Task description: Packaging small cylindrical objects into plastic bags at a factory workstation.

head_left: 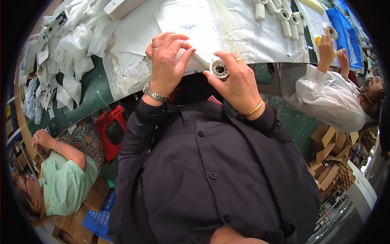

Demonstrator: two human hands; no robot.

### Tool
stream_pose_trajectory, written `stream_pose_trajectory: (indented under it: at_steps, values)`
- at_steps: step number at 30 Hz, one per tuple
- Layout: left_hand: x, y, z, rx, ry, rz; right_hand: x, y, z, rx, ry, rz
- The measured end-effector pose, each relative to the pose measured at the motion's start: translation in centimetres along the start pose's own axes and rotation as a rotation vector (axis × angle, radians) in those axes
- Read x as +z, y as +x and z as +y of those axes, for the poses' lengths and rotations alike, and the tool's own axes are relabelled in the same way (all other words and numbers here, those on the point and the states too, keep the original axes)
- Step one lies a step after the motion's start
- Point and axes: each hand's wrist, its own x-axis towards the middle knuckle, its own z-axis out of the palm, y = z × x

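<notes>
**Handle and wheel, held at the surface edge**

Work looks midway, as I judge it: the white roller piece (213,66) is off the surface (134,36) and between both hands. The left hand (166,61) pinches its smooth plastic stem, fingers (185,55) closed round it; the right hand (237,83) cups the round ribbed wheel end, fingers curled shut. Beyond the fingers lie finished-looking white rollers (284,18); left of them, a heap of crinkled clear bags (73,49).
</notes>
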Motion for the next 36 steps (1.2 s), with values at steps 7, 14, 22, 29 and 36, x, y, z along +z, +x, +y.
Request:
stream_pose_trajectory:
  at_steps: [7, 14, 22, 29, 36]
  values:
    - [-1.4, 0.2, 0.4, 0.148, -0.091, -0.09, 1.7, 1.7, -0.3, -0.034, -0.021, 0.033]
    - [-2.3, -3.6, 4.5, -0.389, -0.575, 0.209, 2.3, 2.4, 0.0, 0.022, 0.079, 0.097]
    - [-0.9, -2.7, 2.8, -0.931, -1.551, -0.157, 2.9, 2.1, 0.0, 0.074, 0.299, -0.009]
    - [-1.3, -3.2, 1.8, -0.972, -1.479, -0.187, 1.9, 3.7, 0.2, -0.14, 0.031, -0.022]
    - [-2.4, -3.7, 1.4, -0.983, -1.457, -0.342, 4.0, 6.0, 1.7, -0.252, 0.066, 0.114]
